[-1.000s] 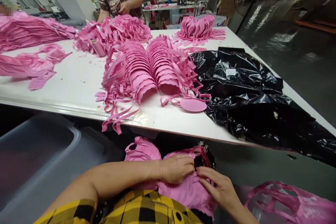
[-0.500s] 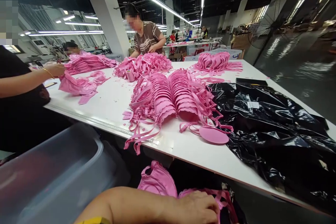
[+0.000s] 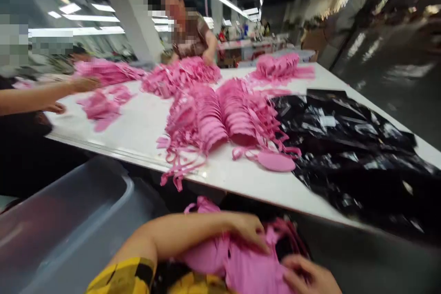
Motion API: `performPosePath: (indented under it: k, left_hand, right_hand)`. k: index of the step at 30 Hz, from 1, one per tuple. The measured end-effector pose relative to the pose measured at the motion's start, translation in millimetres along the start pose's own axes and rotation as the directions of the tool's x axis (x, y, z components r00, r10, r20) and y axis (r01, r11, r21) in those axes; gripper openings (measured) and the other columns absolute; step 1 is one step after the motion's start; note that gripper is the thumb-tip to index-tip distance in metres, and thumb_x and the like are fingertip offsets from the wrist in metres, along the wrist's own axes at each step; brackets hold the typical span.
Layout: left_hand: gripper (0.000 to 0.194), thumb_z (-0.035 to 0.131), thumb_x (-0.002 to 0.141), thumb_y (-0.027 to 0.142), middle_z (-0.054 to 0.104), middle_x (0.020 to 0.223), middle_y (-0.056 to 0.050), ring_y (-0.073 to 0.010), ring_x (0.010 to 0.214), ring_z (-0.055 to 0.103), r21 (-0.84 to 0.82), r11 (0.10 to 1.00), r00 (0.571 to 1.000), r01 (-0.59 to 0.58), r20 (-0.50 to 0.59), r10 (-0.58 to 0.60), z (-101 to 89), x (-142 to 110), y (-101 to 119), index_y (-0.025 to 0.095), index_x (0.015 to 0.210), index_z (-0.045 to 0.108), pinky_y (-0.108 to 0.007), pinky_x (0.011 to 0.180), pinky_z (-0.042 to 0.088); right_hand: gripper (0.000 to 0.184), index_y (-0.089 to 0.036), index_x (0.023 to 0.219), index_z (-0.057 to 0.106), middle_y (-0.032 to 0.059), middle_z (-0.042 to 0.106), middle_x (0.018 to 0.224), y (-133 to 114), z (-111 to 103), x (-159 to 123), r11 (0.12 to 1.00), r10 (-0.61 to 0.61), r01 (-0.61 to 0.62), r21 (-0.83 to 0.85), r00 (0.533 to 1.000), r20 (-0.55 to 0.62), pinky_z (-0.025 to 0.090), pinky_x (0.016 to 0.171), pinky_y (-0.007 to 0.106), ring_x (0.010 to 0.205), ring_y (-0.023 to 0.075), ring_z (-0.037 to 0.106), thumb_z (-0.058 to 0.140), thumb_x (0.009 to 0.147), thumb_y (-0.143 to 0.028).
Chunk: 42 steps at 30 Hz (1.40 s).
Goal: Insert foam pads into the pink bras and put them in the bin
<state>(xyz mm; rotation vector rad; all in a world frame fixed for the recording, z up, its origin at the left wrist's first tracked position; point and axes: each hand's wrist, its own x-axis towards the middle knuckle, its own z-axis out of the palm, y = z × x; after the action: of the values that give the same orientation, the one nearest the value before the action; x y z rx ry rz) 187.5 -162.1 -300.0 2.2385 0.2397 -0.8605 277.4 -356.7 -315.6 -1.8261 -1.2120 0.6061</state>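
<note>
A pink bra (image 3: 248, 266) lies across my lap below the table edge, its cups spread and its straps to the right. My left hand (image 3: 250, 230) reaches over from the left, fingers curled down onto the bra's upper edge. At the lower right, my right hand (image 3: 312, 275) pinches the bra's right side, slightly blurred. More pink fabric sits under my left forearm. On the table in front, a nested stack of pink bras (image 3: 223, 115) stands with straps hanging over the edge. A pink oval pad (image 3: 276, 161) lies beside it.
A glossy black plastic bag (image 3: 344, 156) covers the table's right side. A clear plastic bin (image 3: 69, 220) stands at lower left. Co-workers stand at the left and far side, with pink heaps (image 3: 182, 76) before them. The white table (image 3: 234, 181) has a long front edge.
My right hand has come into view on the bra, which now shows more of its front. My left hand has risen a little. The co-worker at left has let go of pink fabric.
</note>
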Motion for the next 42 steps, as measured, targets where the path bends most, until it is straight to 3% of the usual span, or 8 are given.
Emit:
performPosePath:
  k: [5,10,13,17,21,25,32,42]
  left_hand:
    - [0.029,0.074,0.061,0.039,0.056,0.069,0.005,-0.0124,0.066,0.05,-0.355,0.91,0.96,-0.213,0.098,0.263,-16.4,6.7,13.9,0.017,0.076,0.062,-0.022,0.061,0.04]
    - [0.034,0.076,0.057,0.041,0.058,0.068,0.003,-0.0131,0.065,0.051,-0.524,0.841,0.907,-0.135,0.276,0.317,-11.6,9.1,16.8,0.015,0.075,0.063,-0.023,0.06,0.041]
    - [0.032,0.075,0.058,0.04,0.056,0.065,0.003,-0.0126,0.061,0.048,-0.326,0.938,0.99,-0.121,0.027,0.137,-10.5,2.3,18.6,0.015,0.073,0.062,-0.023,0.056,0.037]
    - [0.025,0.068,0.066,0.034,0.06,0.078,0.001,-0.0142,0.071,0.052,-0.106,0.984,0.93,-0.145,-0.353,0.099,-10.7,-11.5,20.3,0.018,0.083,0.062,-0.022,0.061,0.035]
    - [0.029,0.067,0.064,0.044,0.055,0.072,0.001,-0.0139,0.064,0.048,-0.034,0.995,0.992,-0.089,-0.091,0.086,-18.5,-15.8,22.5,0.017,0.074,0.06,-0.023,0.055,0.032]
    - [0.025,0.062,0.068,0.037,0.047,0.065,0.002,-0.0124,0.061,0.042,0.059,0.968,0.965,-0.243,-0.087,0.248,-30.2,-13.3,28.3,0.017,0.058,0.05,-0.024,0.055,0.03]
    - [0.042,0.073,0.059,0.047,0.038,0.053,0.006,-0.0096,0.051,0.033,-0.366,0.929,0.964,0.055,0.263,0.047,-26.9,-13.1,28.9,0.017,0.052,0.044,-0.024,0.049,0.029]
    - [0.034,0.057,0.075,0.03,0.031,0.045,0.005,-0.0089,0.046,0.032,-0.165,0.985,0.988,-0.049,-0.154,0.023,9.6,-26.9,53.1,0.016,0.046,0.046,-0.022,0.044,0.025]
  right_hand:
    - [0.012,-0.018,0.075,0.065,0.0018,0.069,0.067,-16.3,-3.6,-10.2,0.935,0.291,-0.293,0.201,0.956,0.042,0.051,0.058,0.025,0.062,0.0176,0.064,0.063,0.067,-0.027]
    - [0.008,-0.017,0.071,0.064,0.001,0.066,0.065,-20.3,-9.2,-10.3,0.921,0.32,-0.321,0.221,0.946,0.043,0.048,0.056,0.023,0.06,0.0155,0.061,0.064,0.068,-0.025]
    - [0.006,-0.018,0.07,0.064,0.0003,0.065,0.065,-18.5,-11.9,-11.9,0.933,0.301,-0.305,0.192,0.952,0.048,0.047,0.057,0.023,0.061,0.015,0.06,0.063,0.069,-0.024]
    - [0.007,-0.019,0.069,0.064,0.0002,0.065,0.065,-19.1,-13.3,-13.9,0.944,0.282,-0.282,0.171,0.959,0.023,0.046,0.057,0.022,0.062,0.0149,0.059,0.062,0.071,-0.025]
    - [0.01,-0.019,0.069,0.064,0.001,0.066,0.067,-25.4,-14.7,-13.8,0.948,0.275,-0.274,0.159,0.961,0.016,0.046,0.059,0.023,0.064,0.0158,0.059,0.062,0.071,-0.028]
    - [0.014,-0.019,0.067,0.063,0.0014,0.065,0.066,-33.2,-16.7,-14.5,0.946,0.286,-0.287,0.15,0.958,0.026,0.046,0.059,0.023,0.063,0.0164,0.059,0.062,0.072,-0.031]
    - [0.015,-0.02,0.067,0.063,0.001,0.066,0.065,-41.4,-20.4,-16.8,0.965,0.247,-0.246,0.093,0.969,0.006,0.046,0.056,0.023,0.06,0.0161,0.06,0.061,0.073,-0.033]
    - [0.015,-0.02,0.064,0.061,-0.0007,0.062,0.06,-50.5,-11.6,-22.6,0.994,0.107,-0.106,-0.03,0.994,0.036,0.042,0.054,0.021,0.054,0.0131,0.057,0.055,0.077,-0.024]
